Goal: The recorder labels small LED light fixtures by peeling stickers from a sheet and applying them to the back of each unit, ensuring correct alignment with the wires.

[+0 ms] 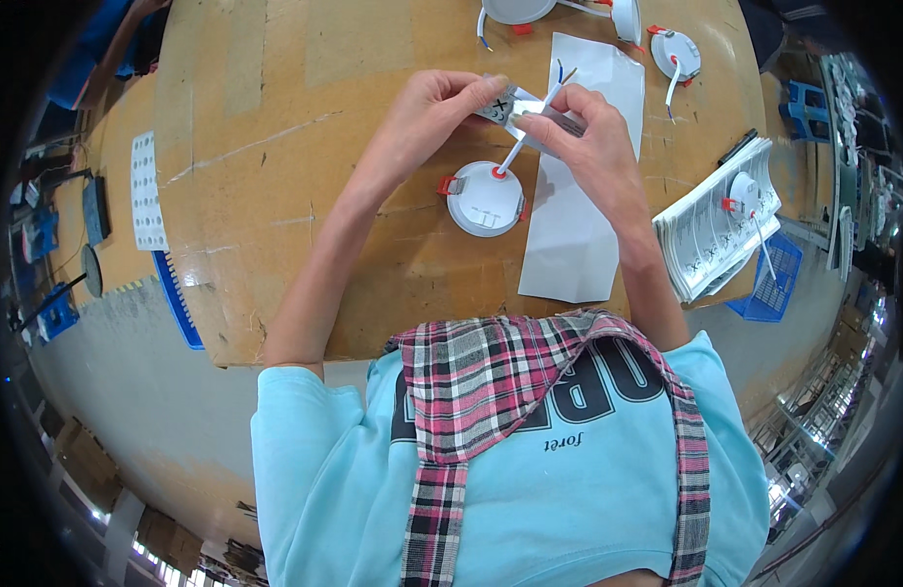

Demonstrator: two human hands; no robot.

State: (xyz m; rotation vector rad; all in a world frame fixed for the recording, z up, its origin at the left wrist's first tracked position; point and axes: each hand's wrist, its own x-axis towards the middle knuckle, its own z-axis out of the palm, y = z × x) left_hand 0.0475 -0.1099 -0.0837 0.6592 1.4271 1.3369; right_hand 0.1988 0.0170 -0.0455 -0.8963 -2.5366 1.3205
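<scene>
Two hands, left hand (427,112) and right hand (579,132), pinching shut on small label (505,103) around white cable (525,137) of round lamp (484,201) mid-table (275,117), label seemingly half wrapped, pressing closed left.

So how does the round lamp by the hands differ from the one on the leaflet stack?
The lamp by the hands lies on bare cardboard, its white cable lifted into both hands; the lamp on the stack rests on printed leaflets, cable trailing loose, untouched. Both are round, white, with red clips.
</scene>
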